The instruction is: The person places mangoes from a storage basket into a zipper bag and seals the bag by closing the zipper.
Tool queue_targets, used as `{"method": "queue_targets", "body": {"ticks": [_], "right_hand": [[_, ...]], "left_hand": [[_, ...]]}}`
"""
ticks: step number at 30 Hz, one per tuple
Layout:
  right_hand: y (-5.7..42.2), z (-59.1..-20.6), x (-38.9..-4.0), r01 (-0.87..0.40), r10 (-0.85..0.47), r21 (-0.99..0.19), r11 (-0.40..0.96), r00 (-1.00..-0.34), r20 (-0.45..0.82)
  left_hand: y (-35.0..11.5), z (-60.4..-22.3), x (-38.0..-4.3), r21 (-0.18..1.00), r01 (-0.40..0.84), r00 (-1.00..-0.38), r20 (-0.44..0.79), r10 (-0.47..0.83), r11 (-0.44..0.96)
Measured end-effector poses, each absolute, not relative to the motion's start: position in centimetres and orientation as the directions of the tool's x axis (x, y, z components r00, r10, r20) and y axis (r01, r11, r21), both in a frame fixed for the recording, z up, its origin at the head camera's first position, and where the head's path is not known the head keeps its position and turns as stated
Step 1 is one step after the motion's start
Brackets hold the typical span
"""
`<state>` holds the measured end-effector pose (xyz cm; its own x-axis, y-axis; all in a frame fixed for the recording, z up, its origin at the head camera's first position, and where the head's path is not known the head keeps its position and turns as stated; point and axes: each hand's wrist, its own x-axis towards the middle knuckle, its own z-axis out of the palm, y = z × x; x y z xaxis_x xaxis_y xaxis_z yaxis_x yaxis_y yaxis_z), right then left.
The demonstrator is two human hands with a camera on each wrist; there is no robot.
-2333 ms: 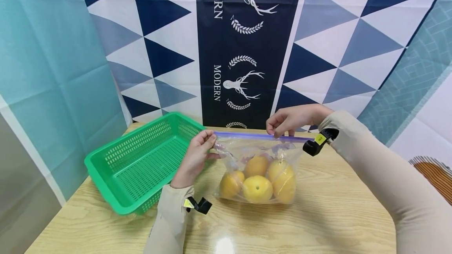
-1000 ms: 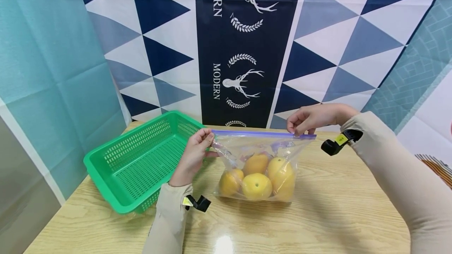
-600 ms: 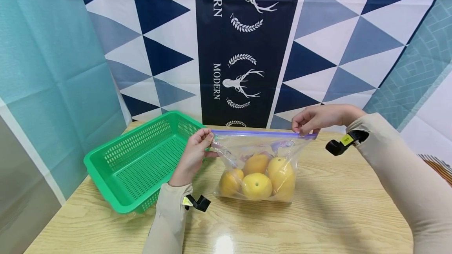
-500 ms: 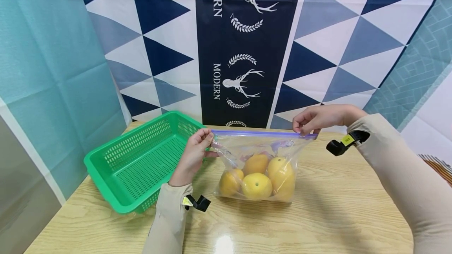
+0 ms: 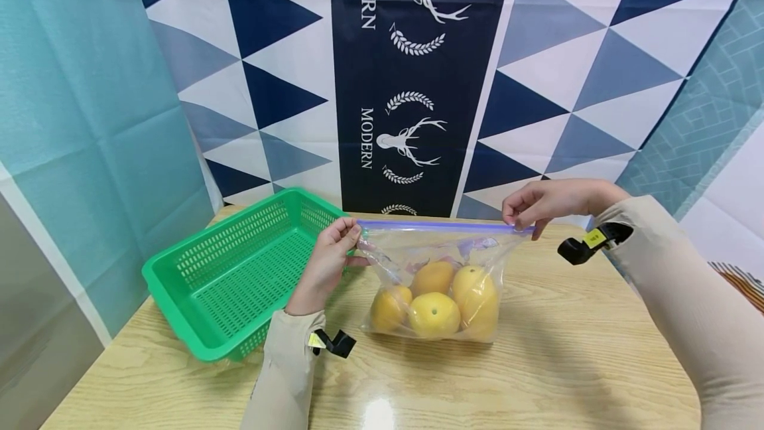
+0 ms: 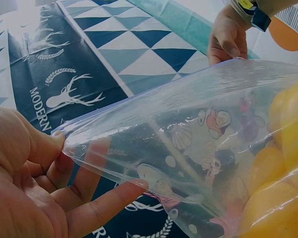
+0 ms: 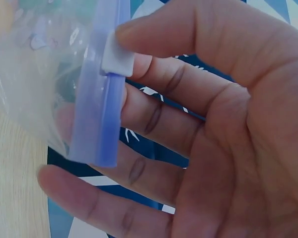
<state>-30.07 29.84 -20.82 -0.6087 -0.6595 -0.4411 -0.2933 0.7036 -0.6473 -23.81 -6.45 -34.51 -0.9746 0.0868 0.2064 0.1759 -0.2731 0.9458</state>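
Observation:
A clear slider zip bag (image 5: 430, 247) with a purple zip strip (image 5: 436, 225) stands upright on the table, bulging with several oranges (image 5: 434, 316). Its top left corner is pinched by my left hand (image 5: 328, 257), thumb against fingers, the other fingers spread along the bag's side in the left wrist view. At the strip's right end, my right hand (image 5: 555, 203) pinches the small white slider (image 7: 118, 55) between thumb and forefinger. Beyond the slider a short piece of strip runs to the bag's corner, with the remaining fingers behind it. Small cartoon prints (image 6: 216, 121) mark the bag.
Left of the bag, a green plastic basket (image 5: 173, 310) with perforated walls sits on the wooden table (image 5: 537, 377), close by my left forearm. A patterned cloth (image 5: 286, 85) hangs behind the table, and a teal curtain (image 5: 89, 118) hangs at the left.
My right hand has slid rightward along the zip strip, from right of its middle to near its right end. My left hand, the oranges and the basket stay about where they were.

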Motion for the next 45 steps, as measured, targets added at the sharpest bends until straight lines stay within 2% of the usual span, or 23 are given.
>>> {"method": "queue_targets", "body": {"ticks": [27,34,40,45], "right_hand": [[31.9,-22.0,-30.1,-0.314,-0.706,-0.707,0.634,-0.608,-0.364],[32.0,-23.1,-29.6,-0.324,-0.684,-0.714,0.621,-0.668,-0.292],[32.9,-24.5,-28.9,-0.36,-0.686,-0.758,0.544,-0.711,-0.155],[33.0,-26.1,-28.4,-0.333,-0.645,-0.8,0.498,-0.759,-0.086]], "left_hand": [[-6.5,-34.5,-23.8,0.946,0.165,-0.973,0.202,0.108,-0.28],[-6.4,-34.5,-23.8,0.948,0.178,-0.974,0.208,0.09,-0.266],[-6.5,-34.5,-23.9,0.952,0.192,-0.97,0.22,0.101,-0.237],[-6.7,-34.8,-24.1,0.954,0.203,-0.966,0.232,0.114,-0.221]]}}
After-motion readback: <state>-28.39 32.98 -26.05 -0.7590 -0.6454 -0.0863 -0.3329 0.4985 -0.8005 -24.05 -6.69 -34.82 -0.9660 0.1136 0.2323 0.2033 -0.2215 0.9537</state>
